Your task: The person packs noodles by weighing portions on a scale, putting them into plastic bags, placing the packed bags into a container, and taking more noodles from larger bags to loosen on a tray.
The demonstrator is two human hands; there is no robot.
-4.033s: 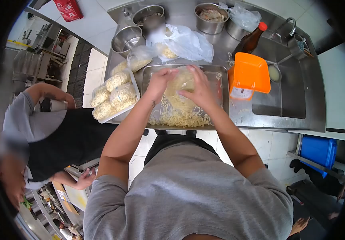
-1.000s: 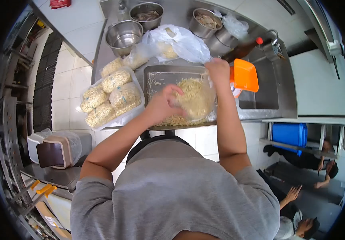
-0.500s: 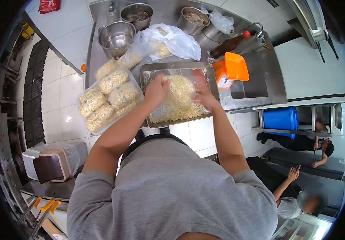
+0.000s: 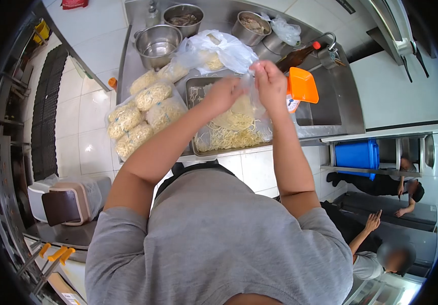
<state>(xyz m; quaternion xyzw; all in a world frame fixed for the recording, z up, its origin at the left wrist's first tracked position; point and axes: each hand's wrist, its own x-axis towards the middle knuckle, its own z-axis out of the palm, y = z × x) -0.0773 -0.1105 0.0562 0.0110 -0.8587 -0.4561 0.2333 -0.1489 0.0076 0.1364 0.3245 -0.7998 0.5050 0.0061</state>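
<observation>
My left hand and my right hand are raised over a metal tray, both closed on the gathered top of a clear plastic bag. Pale noodles fill its lower part, which hangs between my forearms. Loose noodles are scattered over the tray floor beneath. Left of the tray, several bagged noodle portions sit in a clear plastic container. My fingertips are slightly blurred.
An orange-topped scale stands right of the tray, beside the sink. Behind are a white plastic bag, metal pots and a red-capped bottle. Two people are off to the right.
Both hands have shifted from the sides of the noodle bag up to its neck, the right hand rising most. The bag now hangs below them, and the view has shifted slightly.
</observation>
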